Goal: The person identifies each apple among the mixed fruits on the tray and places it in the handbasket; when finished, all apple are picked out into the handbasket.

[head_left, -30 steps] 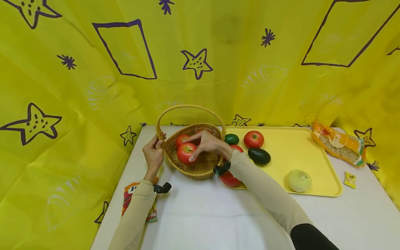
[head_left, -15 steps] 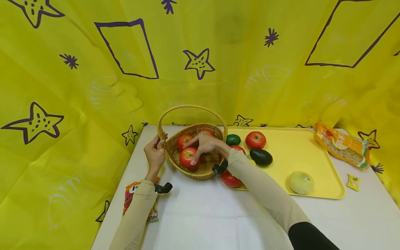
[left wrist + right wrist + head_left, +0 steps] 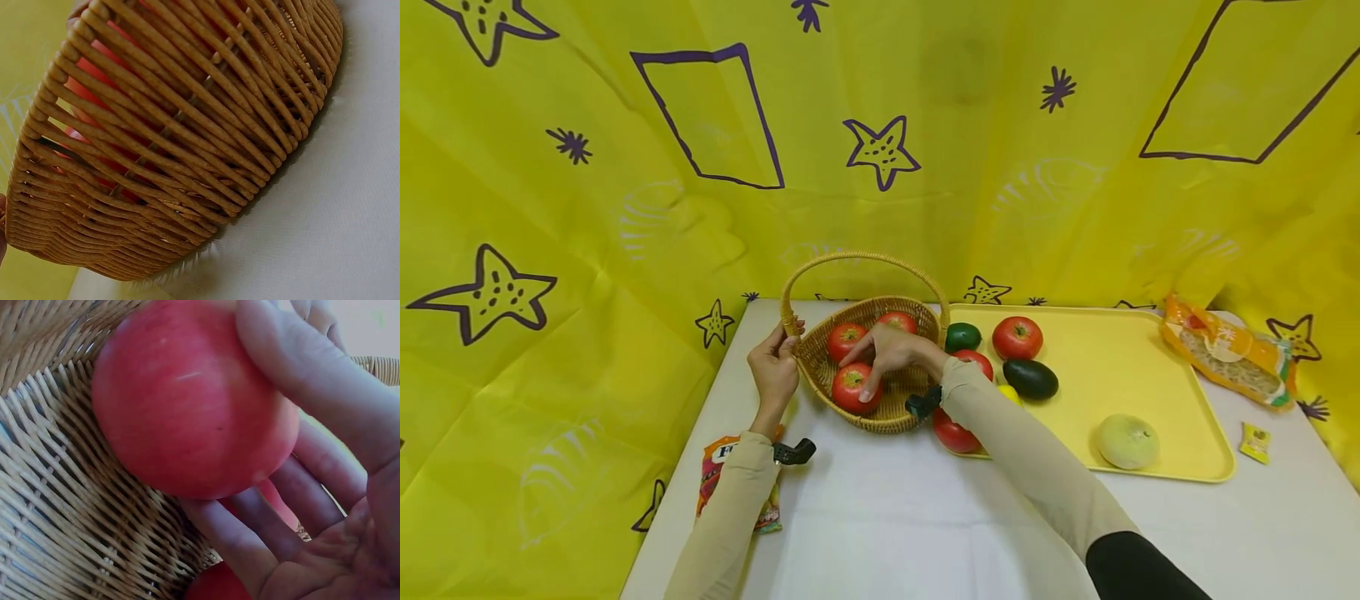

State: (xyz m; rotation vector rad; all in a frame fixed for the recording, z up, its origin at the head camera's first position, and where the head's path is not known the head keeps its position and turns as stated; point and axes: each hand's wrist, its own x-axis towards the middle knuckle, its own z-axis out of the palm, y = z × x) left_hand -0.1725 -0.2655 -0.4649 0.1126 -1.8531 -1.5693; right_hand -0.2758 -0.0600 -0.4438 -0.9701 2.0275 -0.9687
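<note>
A wicker basket [image 3: 880, 423] with a tall arched handle stands at the back of the table. My left hand [image 3: 773, 368] grips its left rim where the handle joins. Inside the basket, my right hand [image 3: 892, 347] holds a red apple [image 3: 852, 390], thumb on one side and fingers around the other, as the right wrist view shows. Two more red apples lie behind it, a left one [image 3: 844, 337] and a right one [image 3: 898, 320]. In the left wrist view the woven wall [image 3: 162, 137] fills most of the picture, with red fruit glimpsed through its gaps.
Right of the basket lies a yellow tray [image 3: 1105, 350] bearing several fruits, among them a red apple [image 3: 1017, 338], an avocado [image 3: 1030, 379] and a pale round fruit [image 3: 1127, 442]. An orange bag [image 3: 1228, 354] overlaps its right edge. Another snack bag [image 3: 711, 467] lies under the left forearm.
The right hand and its apple have come down slightly into the basket, towards the near side. The left hand keeps its hold on the rim. The whole view has shifted slightly.
</note>
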